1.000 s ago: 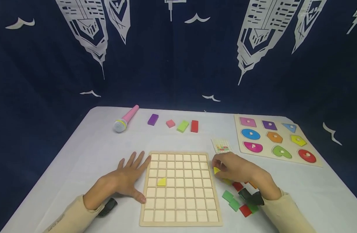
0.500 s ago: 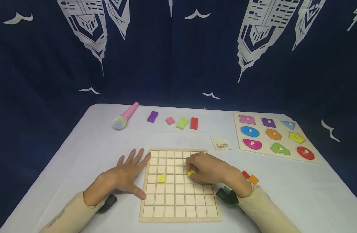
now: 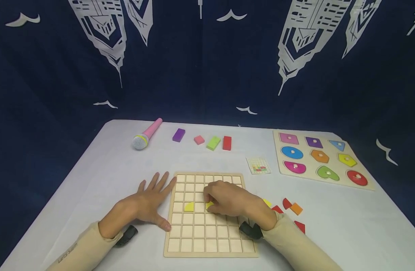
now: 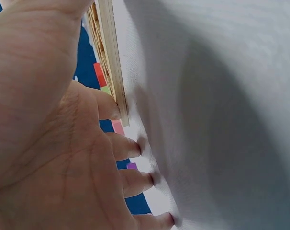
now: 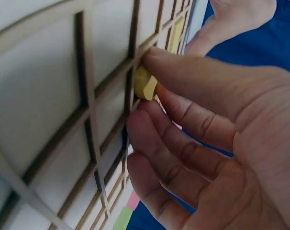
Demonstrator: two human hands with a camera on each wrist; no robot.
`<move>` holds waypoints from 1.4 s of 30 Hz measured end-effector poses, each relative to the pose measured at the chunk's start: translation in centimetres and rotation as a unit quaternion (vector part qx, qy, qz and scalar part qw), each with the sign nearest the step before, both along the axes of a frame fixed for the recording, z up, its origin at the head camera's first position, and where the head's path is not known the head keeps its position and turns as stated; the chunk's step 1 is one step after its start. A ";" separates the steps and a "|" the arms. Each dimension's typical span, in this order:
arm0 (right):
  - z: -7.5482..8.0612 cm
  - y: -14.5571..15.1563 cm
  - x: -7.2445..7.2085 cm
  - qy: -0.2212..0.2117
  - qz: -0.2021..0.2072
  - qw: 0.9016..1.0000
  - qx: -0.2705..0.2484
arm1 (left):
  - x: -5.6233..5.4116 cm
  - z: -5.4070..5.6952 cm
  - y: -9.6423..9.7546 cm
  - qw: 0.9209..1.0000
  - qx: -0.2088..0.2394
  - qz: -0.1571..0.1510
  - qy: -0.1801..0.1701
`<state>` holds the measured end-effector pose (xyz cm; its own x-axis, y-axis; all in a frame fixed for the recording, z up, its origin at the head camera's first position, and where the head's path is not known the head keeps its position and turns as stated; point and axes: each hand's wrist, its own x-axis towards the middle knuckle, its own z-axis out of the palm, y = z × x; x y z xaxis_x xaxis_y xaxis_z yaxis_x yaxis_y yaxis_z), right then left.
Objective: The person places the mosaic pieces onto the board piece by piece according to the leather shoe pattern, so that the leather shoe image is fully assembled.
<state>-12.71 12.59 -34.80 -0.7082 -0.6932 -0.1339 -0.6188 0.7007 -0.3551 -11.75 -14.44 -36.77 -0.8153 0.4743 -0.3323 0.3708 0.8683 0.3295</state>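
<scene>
A wooden grid board (image 3: 210, 254) lies at the table's middle. One yellow quarter-round tile (image 3: 189, 207) sits in a cell toward its left. My right hand (image 3: 227, 197) is over the board's middle and pinches a second yellow tile (image 5: 146, 85) between thumb and fingers, right at a cell in the right wrist view. My left hand (image 3: 146, 205) is spread, with its thumb and index finger against the board's left edge. In the left wrist view the fingertips (image 4: 166, 220) rest on the white cloth beside the board.
Red tiles (image 3: 300, 226) and an orange tile (image 3: 296, 209) lie right of the board, some hidden by the right arm. A pattern card (image 3: 258, 165), a shape puzzle (image 3: 324, 160), coloured blocks (image 3: 213, 143) and a pink toy microphone (image 3: 147, 134) lie farther back.
My right hand has moved left from the loose tiles onto the board, carrying a yellow tile to a cell near the middle. My left hand has stayed at the board's left edge.
</scene>
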 end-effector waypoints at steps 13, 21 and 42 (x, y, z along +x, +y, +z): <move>0.0 -1.0 2.5 0.108 -0.004 0.991 0.081 | 0.2 0.3 -0.2 1.000 0.008 0.004 0.003; 0.1 -1.2 5.9 0.243 0.032 0.954 0.175 | 0.0 0.3 -0.4 1.000 0.008 0.002 0.009; 0.0 0.4 7.4 0.152 0.020 0.975 0.159 | 0.0 0.3 -0.1 1.000 0.005 0.001 -0.004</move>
<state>-5.31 13.03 -34.80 -0.7221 -0.6788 -0.1336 -0.6905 0.7188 0.0802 -11.71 -14.49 -36.46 -0.8134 0.4762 -0.3342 0.3665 0.8655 0.3414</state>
